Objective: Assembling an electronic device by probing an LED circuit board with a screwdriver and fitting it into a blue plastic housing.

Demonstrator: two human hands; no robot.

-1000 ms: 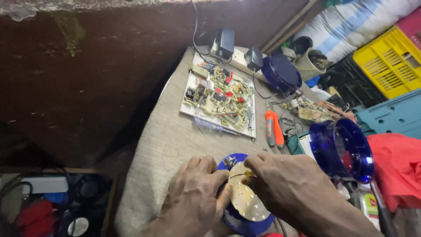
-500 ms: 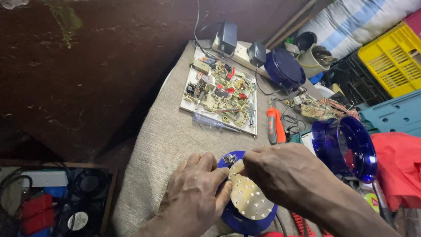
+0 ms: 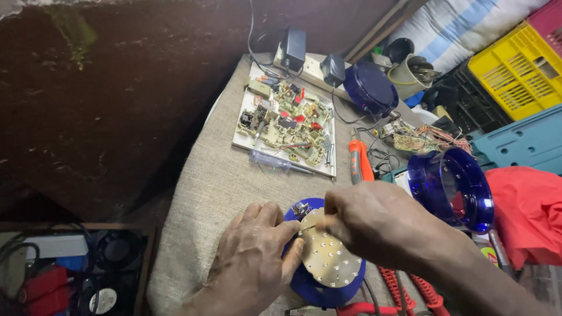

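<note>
Head view: round gold-coloured disc (image 3: 329, 257) studded with small pale dots, seated on a blue round base (image 3: 321, 285) at the near edge of the cloth-covered surface (image 3: 216, 181). Left hand (image 3: 254, 263) curled against the left rim of the disc, fingertips pressed to its edge, steadying disc and base together. Right hand (image 3: 380, 225) over the far side of the disc, thumb and forefinger pinched narrow on what looks like a thin wire or lead; too small to say for certain. Beyond the disc, a white tray of circuit parts (image 3: 287, 123); to the right of the disc, a blue translucent dome (image 3: 452, 188) on its side and an orange-handled tool (image 3: 359, 157). Judged light, thin and stiff, the dotted face likely delicate and its leads easily bent or torn; best held by the bare rim or by the blue base, never by the dots or the wiring
</note>
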